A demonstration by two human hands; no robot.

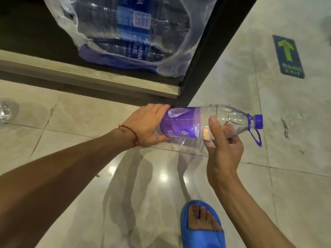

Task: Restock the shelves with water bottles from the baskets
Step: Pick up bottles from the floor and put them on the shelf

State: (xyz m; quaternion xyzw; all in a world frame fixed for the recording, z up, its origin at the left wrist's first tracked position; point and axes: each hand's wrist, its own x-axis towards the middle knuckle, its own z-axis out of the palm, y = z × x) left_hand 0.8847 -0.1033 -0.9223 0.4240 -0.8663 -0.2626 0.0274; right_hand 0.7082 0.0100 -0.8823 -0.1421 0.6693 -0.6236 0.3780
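A clear water bottle [202,122] with a purple label and a blue cap with a carry loop lies sideways in the air, cap pointing right, just in front of the shelf's corner post. My left hand [145,125] grips its base end. My right hand [222,140] grips its shoulder, thumb over the top and a plaster on one finger. On the bottom shelf [89,79] sits a torn plastic-wrapped pack of water bottles [132,33] with blue labels.
The black corner post [206,56] of the shelf unit runs diagonally down to the tiled floor. A green exit arrow sticker [288,56] lies on the floor at the right. My foot in a blue slipper [202,226] stands below. Another clear bottle [5,111] shows at the left edge.
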